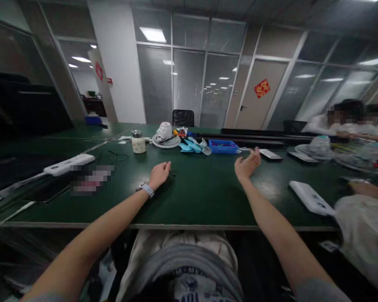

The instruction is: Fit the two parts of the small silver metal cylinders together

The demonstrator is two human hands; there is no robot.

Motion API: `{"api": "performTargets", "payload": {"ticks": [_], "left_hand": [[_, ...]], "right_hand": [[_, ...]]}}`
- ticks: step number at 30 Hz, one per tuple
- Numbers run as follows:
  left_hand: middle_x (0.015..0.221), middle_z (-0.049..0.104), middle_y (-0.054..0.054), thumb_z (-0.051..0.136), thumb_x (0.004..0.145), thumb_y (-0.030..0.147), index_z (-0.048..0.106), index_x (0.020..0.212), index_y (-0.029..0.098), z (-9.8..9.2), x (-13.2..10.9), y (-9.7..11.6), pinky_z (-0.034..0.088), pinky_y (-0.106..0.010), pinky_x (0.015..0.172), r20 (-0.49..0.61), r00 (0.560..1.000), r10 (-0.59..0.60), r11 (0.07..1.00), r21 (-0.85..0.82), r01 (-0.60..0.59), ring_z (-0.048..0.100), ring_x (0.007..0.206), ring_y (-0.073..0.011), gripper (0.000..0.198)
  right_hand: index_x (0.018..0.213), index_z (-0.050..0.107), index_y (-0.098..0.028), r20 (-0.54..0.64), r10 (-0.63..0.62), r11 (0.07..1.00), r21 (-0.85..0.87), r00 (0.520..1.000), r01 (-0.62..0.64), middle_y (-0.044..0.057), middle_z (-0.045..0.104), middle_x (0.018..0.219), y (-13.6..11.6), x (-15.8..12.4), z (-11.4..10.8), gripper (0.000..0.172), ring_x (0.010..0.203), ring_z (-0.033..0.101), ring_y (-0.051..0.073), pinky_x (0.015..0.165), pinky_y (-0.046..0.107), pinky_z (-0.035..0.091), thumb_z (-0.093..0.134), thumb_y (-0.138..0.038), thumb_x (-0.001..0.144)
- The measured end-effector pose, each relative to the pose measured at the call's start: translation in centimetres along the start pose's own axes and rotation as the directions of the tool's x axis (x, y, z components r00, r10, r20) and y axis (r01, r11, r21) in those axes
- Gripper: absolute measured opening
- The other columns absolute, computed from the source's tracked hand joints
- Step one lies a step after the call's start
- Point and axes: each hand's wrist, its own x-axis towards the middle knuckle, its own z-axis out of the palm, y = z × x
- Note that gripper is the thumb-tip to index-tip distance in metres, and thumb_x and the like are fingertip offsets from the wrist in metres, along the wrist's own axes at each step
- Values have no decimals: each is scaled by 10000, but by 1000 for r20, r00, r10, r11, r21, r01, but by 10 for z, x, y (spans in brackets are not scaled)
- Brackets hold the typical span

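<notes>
My left hand (159, 174), with a watch (145, 189) on its wrist, rests on the green table (201, 205) with its fingers curled together. Whether anything is inside them is hidden. Just right of its fingertips lies a tiny dark piece (174, 174), too small to name. My right hand (247, 165) is raised over the table's right side, palm turned inward and thumb apart from the fingers. It appears to hold nothing. Beyond it sit a blue tray (223, 147) with small things inside and a flat white device (271, 154). Light-blue fan blades (190, 145) lie left of the tray.
A white fan grille (166, 142), a lidded jar (139, 144) and cables stand at the back. To the left is a white power strip (69, 164); to the right, a white power bank-like device (311, 198). A person's sleeve (362, 222) is close on the right.
</notes>
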Motion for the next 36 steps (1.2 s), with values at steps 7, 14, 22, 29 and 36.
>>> {"api": "performTargets", "payload": {"ticks": [7, 14, 22, 29, 36], "left_hand": [[833, 711, -78, 317, 962, 401, 646, 788, 192, -5, 5, -6, 356, -277, 628, -135, 988, -80, 997, 4, 81, 618, 761, -203, 427], [853, 715, -77, 355, 946, 378, 657, 798, 187, -6, 2, 0, 365, -270, 640, -84, 992, -97, 995, -13, 97, 617, 772, -198, 386], [826, 708, -69, 358, 943, 389, 662, 801, 187, -10, 1, 3, 376, -272, 639, -65, 991, -115, 993, -41, 112, 616, 757, -201, 392], [812, 695, -70, 360, 938, 389, 665, 804, 191, -9, 0, 2, 363, -274, 624, -40, 994, -99, 995, -30, 98, 606, 746, -203, 387], [829, 693, -72, 364, 934, 395, 665, 789, 195, -7, 2, -2, 369, -276, 642, -56, 994, -91, 996, -13, 90, 605, 763, -206, 390]], "right_hand": [[1348, 523, -322, 753, -561, 819, 445, 344, 363, 44, 240, 1574, -151, -103, 21, 535, 1466, 105, 270, 1150, 505, 124, 355, -601, 924], [1454, 382, -279, 864, -490, 846, 440, 114, 303, 68, 282, 1553, -164, -120, 26, 721, 1455, 164, 285, 1158, 522, 109, 260, -711, 890], [1404, 466, -232, 639, -691, 709, 505, 339, 492, 58, 416, 1482, -140, -80, 13, 510, 1429, 261, 230, 1169, 482, 134, 414, -454, 948], [1285, 586, -158, 373, -464, 875, 52, 803, 481, 109, 569, 1347, -8, 7, -4, 427, 1327, 431, 259, 1110, 499, 267, 432, -348, 936], [1097, 706, -137, 327, -225, 950, -135, 918, 281, 131, 694, 1140, 112, 35, -29, 363, 1142, 604, 283, 990, 478, 434, 491, -330, 878]]}}
